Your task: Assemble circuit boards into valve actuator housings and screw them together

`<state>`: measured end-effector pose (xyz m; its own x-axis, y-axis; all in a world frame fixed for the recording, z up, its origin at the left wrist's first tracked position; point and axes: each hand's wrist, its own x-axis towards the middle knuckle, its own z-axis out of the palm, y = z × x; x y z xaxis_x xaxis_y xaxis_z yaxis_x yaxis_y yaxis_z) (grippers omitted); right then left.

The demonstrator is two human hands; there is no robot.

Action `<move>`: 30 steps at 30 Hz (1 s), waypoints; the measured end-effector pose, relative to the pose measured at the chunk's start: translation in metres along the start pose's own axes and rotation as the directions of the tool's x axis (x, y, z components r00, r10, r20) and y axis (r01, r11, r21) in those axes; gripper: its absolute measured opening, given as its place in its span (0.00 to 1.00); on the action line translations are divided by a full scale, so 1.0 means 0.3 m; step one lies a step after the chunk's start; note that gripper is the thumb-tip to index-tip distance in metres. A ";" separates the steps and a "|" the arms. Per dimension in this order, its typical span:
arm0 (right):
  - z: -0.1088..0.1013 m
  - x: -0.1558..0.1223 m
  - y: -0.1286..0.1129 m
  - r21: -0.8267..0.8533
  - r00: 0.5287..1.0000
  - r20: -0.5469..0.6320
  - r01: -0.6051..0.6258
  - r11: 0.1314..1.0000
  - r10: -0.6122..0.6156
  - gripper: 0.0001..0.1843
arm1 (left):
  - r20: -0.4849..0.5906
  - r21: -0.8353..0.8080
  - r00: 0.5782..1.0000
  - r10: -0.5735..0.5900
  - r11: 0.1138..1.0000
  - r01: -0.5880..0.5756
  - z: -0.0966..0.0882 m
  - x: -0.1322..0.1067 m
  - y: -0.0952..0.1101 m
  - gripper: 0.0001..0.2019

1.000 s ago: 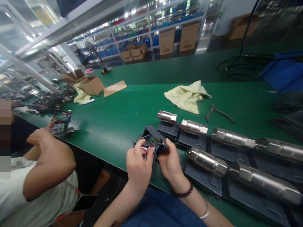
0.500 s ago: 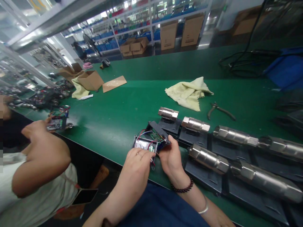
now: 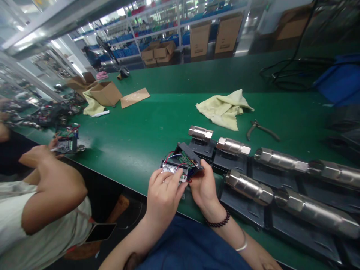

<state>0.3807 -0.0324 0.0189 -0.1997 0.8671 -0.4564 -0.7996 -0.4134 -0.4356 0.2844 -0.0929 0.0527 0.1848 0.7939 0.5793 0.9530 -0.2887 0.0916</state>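
Note:
An open black plastic housing (image 3: 185, 159) with a green circuit board and red, blue and black wires rests at the near edge of the green bench (image 3: 146, 127). My right hand (image 3: 205, 183) grips its right end. My left hand (image 3: 164, 191) has its fingertips curled onto a small silvery part and the wires at the housing's near left corner. A beaded bracelet and a metal bangle sit on my right wrist.
Several black housings with steel cylinders (image 3: 247, 187) lie in rows to the right. A yellow cloth (image 3: 223, 108) and pliers (image 3: 261, 129) lie beyond. A co-worker's arm (image 3: 50, 183) at left holds a similar board (image 3: 66, 138). Cardboard boxes (image 3: 107, 93) stand at far left.
The housing has been tipped down and opened toward me, showing the silvery part. My left hand dropped below it, then came back up with its fingertips on that part and the wires.

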 end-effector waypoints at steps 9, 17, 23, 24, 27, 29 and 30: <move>-0.002 -0.001 -0.004 0.017 1.000 -0.018 0.009 1.000 -0.009 0.14 | 0.036 0.273 0.992 -0.117 0.957 0.103 0.056 0.002 0.018 0.16; 0.002 -0.003 -0.006 0.016 1.000 -0.003 0.012 1.000 -0.012 0.14 | 0.196 0.366 0.973 -0.125 0.930 0.046 0.032 0.006 0.064 0.15; 0.002 -0.004 -0.006 0.017 1.000 0.007 0.003 1.000 -0.003 0.15 | 0.065 0.254 0.990 -0.127 0.961 0.107 0.027 0.021 0.055 0.12; 0.002 -0.003 -0.005 0.018 1.000 0.005 0.003 1.000 -0.003 0.15 | 0.051 0.235 0.992 -0.119 0.966 0.104 0.029 0.023 0.051 0.10; -0.001 -0.001 -0.004 0.025 1.000 0.005 0.004 1.000 -0.005 0.14 | 0.040 0.219 0.996 -0.082 0.973 0.072 0.039 0.029 0.043 0.08; -0.003 0.001 -0.004 0.032 1.000 0.011 0.008 0.999 -0.008 0.14 | 0.058 0.229 0.995 -0.086 0.971 0.071 0.049 0.036 0.040 0.08; -0.004 0.002 -0.005 0.036 1.000 0.010 0.012 0.999 -0.012 0.14 | 0.073 0.234 0.992 -0.103 0.969 0.084 0.053 0.039 0.040 0.09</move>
<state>0.3824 -0.0317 0.0182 -0.1958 0.8749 -0.4429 -0.8217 -0.3929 -0.4129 0.3018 -0.0784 0.0477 0.1023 0.8566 0.5056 0.9947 -0.0877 -0.0527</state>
